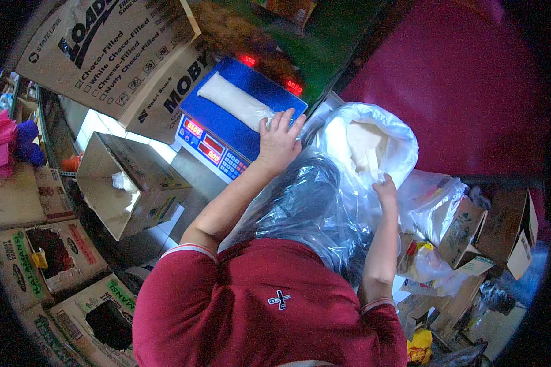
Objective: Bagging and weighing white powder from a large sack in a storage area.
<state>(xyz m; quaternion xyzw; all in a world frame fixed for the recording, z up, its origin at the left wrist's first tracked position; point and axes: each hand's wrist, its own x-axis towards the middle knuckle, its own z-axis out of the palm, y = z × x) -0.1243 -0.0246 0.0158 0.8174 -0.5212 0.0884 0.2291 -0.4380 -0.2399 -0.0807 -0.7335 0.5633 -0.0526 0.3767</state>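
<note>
On the blue platform of a digital scale (238, 110) lies a long clear plastic packet filled with white powder or fine grains (234, 101). My left hand (280, 142) rests over the packet's near end, fingers spread and touching the plastic. Lit red digits show on the scale's front panel. To the right stands an open plastic sack (402, 142) with pale contents, its white lining folded outward at the mouth. My right hand (386, 191) pinches the sack's near rim. Clear plastic sheeting (298, 202) spreads across my lap.
A tall printed cardboard box (133, 59) stands behind the scale's left side. An opened carton (133, 179) sits nearer, at left. More cartons (69, 257) line the lower left. Cardboard boxes (463, 229) and plastic bags (431, 202) crowd the right. A dark red surface (450, 91) fills the upper right.
</note>
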